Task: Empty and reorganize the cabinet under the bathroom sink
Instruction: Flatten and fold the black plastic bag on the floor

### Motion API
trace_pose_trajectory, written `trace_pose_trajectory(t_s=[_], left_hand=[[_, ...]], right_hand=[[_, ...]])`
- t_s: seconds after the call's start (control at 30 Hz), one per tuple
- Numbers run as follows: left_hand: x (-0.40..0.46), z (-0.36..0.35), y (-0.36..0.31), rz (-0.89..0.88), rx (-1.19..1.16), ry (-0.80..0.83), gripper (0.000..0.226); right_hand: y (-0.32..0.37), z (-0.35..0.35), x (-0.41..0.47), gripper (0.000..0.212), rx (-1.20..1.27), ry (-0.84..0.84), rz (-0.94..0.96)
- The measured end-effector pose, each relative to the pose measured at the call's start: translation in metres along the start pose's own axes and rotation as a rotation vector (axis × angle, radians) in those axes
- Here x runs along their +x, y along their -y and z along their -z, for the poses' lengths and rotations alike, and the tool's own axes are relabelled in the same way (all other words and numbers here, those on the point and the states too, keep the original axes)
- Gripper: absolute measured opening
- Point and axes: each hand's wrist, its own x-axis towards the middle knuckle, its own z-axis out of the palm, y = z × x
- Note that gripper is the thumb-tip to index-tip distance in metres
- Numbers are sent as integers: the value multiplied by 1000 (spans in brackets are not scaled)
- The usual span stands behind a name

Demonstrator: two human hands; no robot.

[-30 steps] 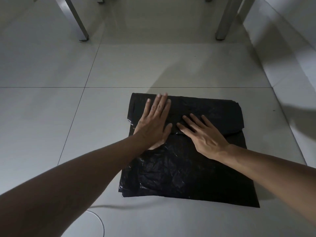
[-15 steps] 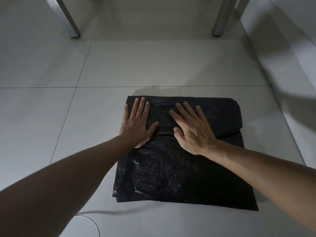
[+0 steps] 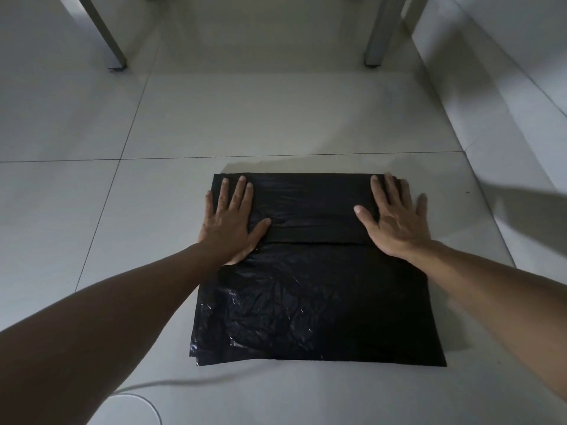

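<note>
Two hands (image 3: 233, 219) wider apart, one bag (image 3: 316, 302)

Person, two forearms: bare to the frame edge (no sleeve showing); left hand (image 3: 230, 221) and right hand (image 3: 395, 218) bare; short fingernails.

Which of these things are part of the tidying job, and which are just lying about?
In use:
black plastic bag, folded, flat on the floor
left hand, pressing its far left end
right hand, pressing its far right end

Lying about:
two metal legs
white cord
</note>
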Motion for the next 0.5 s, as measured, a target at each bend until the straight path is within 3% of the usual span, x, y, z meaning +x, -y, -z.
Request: trace_pose_trajectory(t_s=[0.07,0.2,0.37,0.5], left_hand=[[1,6,0,-3,-25,7,81],[19,33,5,-4,-93,-134,69],[54,67,17,25,-105,117,86],[65,80,18,-4,35,94,66]], right_hand=[[-7,7,3,75,14,46,19],[-12,36,16,78,87,52,83],[-14,72,40,71,36,82,129],[-6,81,43,51,42,100,96]])
